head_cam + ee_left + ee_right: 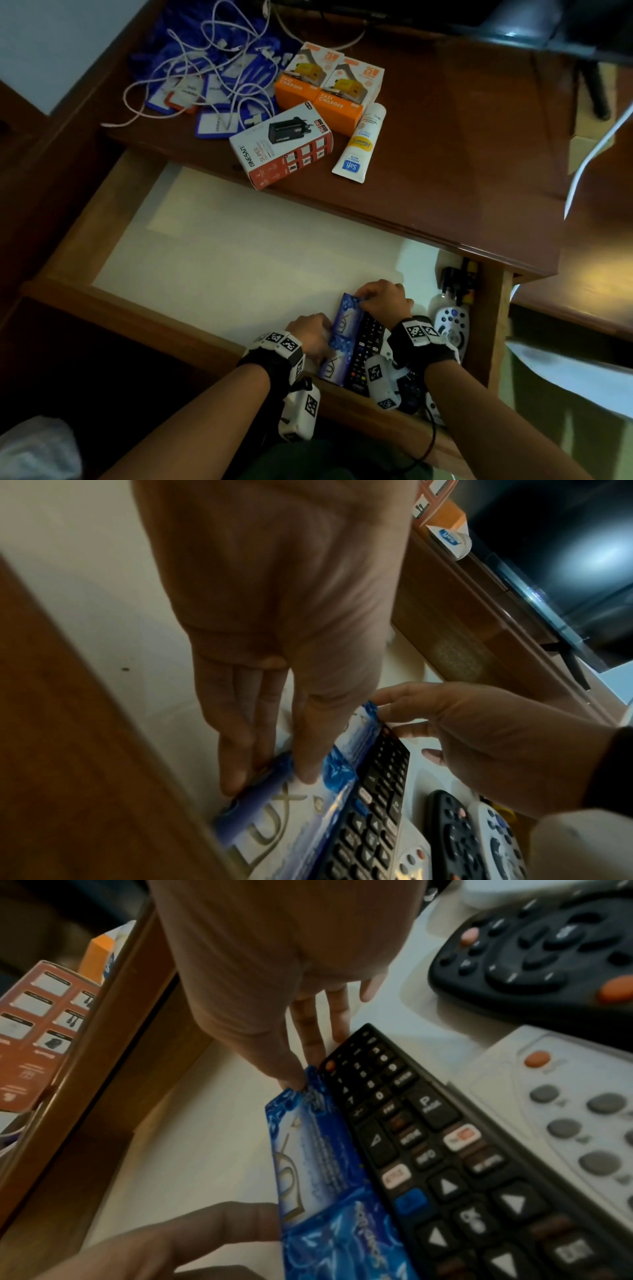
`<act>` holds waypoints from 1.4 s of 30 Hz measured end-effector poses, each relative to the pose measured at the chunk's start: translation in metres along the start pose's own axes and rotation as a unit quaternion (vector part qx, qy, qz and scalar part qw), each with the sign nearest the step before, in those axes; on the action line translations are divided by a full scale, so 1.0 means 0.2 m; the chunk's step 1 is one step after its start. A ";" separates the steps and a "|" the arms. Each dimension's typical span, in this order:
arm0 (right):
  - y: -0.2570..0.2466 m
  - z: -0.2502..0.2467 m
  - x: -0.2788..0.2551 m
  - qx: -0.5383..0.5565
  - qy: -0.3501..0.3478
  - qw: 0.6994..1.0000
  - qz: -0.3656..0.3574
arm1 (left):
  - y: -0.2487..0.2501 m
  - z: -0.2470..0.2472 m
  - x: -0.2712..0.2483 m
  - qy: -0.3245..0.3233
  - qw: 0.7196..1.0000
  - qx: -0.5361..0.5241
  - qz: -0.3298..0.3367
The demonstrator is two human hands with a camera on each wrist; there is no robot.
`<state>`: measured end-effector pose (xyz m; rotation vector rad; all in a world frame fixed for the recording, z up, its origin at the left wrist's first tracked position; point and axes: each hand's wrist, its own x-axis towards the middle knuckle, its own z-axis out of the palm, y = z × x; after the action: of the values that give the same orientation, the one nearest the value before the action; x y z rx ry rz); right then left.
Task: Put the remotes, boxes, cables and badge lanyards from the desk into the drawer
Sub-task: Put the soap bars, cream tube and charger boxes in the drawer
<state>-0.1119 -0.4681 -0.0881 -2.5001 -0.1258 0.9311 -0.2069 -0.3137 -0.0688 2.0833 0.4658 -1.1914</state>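
Observation:
A blue Lux box (342, 337) lies in the front right part of the open drawer (219, 253), pressed against a black remote (368, 353). My left hand (274, 775) holds the box's near part, with the thumb on top and the fingers along its left side. At the far end my right hand (304, 1069) pinches the box's corner. On the desk lie a white-and-red charger box (281, 145), two orange charger boxes (329, 85), tangled white cables (205, 51) and blue badge lanyards (212, 92).
Right of the black remote in the drawer lie a white remote (452, 322), another black remote (534, 961) and a black plug (455, 277). A white tube (363, 144) rests on the desk beside the boxes. The drawer's left and middle floor shows bare pale lining.

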 end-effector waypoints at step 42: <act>-0.96 -0.52 0.42 0.015 0.294 0.955 -0.030 | 0.32 -1.47 0.02 0.402 0.850 0.243 0.238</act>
<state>0.0324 -0.3189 0.0179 -2.6111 0.0069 0.1356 0.0131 -0.1499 0.0536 2.8729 -0.0370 -0.0860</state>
